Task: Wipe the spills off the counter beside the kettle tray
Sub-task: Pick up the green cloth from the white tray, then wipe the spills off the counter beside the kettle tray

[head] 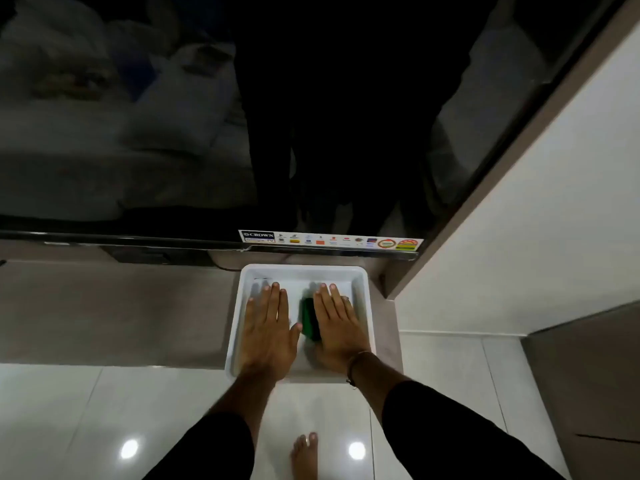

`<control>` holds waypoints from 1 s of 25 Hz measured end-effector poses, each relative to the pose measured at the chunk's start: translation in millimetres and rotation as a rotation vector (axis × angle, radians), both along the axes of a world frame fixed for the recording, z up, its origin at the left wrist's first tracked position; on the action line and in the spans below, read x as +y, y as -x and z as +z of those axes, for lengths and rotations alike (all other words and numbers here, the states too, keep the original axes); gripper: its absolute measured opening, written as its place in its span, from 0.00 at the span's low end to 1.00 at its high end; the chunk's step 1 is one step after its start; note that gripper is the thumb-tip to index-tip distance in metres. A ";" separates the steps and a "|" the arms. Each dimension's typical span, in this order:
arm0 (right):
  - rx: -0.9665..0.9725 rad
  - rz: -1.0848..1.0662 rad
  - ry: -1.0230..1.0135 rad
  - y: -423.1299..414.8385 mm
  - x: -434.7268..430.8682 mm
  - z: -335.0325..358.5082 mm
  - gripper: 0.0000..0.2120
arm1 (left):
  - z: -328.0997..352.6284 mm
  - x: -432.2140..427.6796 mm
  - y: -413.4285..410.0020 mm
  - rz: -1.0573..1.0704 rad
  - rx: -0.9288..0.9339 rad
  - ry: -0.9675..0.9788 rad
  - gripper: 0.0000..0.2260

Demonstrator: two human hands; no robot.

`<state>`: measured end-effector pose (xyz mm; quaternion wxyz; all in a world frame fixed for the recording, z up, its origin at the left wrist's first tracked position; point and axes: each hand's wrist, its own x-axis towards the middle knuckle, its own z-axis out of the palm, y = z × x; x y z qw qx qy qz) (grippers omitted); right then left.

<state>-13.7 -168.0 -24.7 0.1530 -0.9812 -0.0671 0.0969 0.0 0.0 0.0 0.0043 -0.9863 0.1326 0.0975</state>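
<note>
A white rectangular tray sits at the right end of a grey counter, under a dark TV screen. My left hand lies flat, palm down, inside the tray's left half with its fingers together. Inside the right half my right hand also lies flat, and it presses on a green scrub pad whose edge shows at the thumb side. No kettle is in view.
A large black TV with a sticker strip hangs just above the counter. A white wall panel stands to the right. Below is glossy white tile floor, with my bare foot on it.
</note>
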 end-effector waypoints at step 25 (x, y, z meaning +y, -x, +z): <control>-0.364 -0.314 0.089 149.9 -203.4 92.2 0.41 | 76.2 -177.9 94.2 -0.354 -0.026 0.130 0.42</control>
